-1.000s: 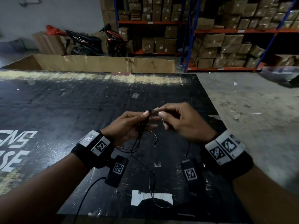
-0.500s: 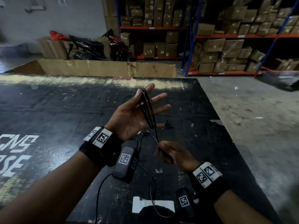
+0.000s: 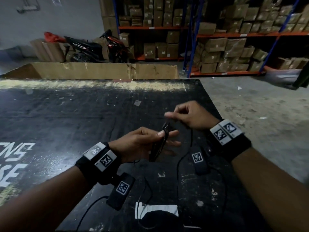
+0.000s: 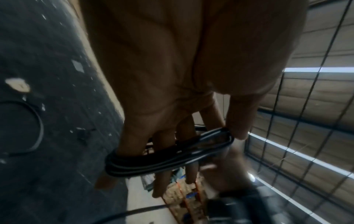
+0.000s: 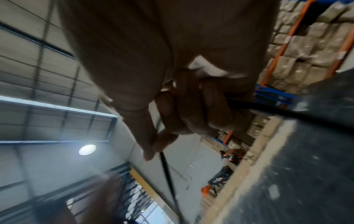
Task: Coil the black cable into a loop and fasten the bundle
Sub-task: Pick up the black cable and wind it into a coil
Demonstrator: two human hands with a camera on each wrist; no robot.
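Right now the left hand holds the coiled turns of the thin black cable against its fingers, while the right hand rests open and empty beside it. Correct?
Not quite. The right hand is not empty: in the right wrist view its thumb and fingers pinch the thin black cable. The left hand does hold the coiled turns.

Cardboard wall behind, loose wires below hands

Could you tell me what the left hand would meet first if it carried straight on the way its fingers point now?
Probably the right hand, just beyond the left hand and the coiled cable it holds, though depth is unclear.
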